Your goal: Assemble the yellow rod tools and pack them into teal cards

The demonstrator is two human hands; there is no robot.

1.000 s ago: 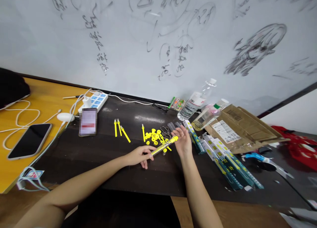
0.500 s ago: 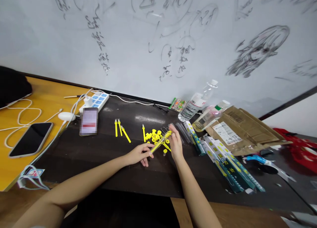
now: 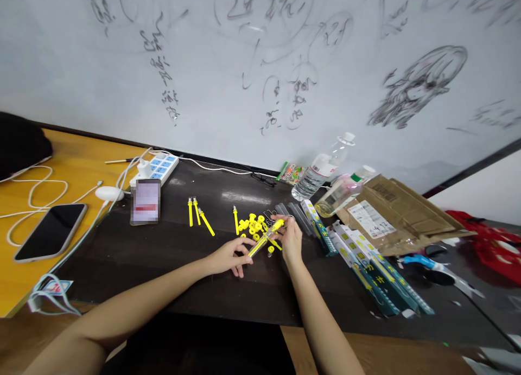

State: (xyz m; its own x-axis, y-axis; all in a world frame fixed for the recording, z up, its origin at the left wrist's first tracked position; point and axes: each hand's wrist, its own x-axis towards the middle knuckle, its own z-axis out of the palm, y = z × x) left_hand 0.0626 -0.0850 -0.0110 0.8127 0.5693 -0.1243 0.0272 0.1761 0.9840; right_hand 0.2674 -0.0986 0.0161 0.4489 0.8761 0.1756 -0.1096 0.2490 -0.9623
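Note:
My left hand (image 3: 232,256), fingers closed, grips the lower end of a slim yellow pen-like tool with a clear barrel (image 3: 260,243). The tool slants up to the right, its yellow upper end between the fingers of my right hand (image 3: 292,240), which are closed about it. Just behind it lies a pile of small yellow plastic parts (image 3: 252,223), partly covered by the tool and my right hand. One loose yellow piece (image 3: 271,250) rests below the tool. Left of the pile are yellow sticks with metal tips (image 3: 207,223), and one more such stick (image 3: 235,221) stands nearer the pile.
Long green-and-white boxes (image 3: 366,266) and clear strips (image 3: 303,218) lie to the right. Behind them are a water bottle (image 3: 315,177), a second bottle (image 3: 337,196) and a cardboard parcel (image 3: 391,212). On the left are two phones (image 3: 51,231) and a power strip (image 3: 163,169).
My right hand has turned and its raised fingers have curled down about the tool's upper end. The left hand keeps its grip. The view has shifted slightly.

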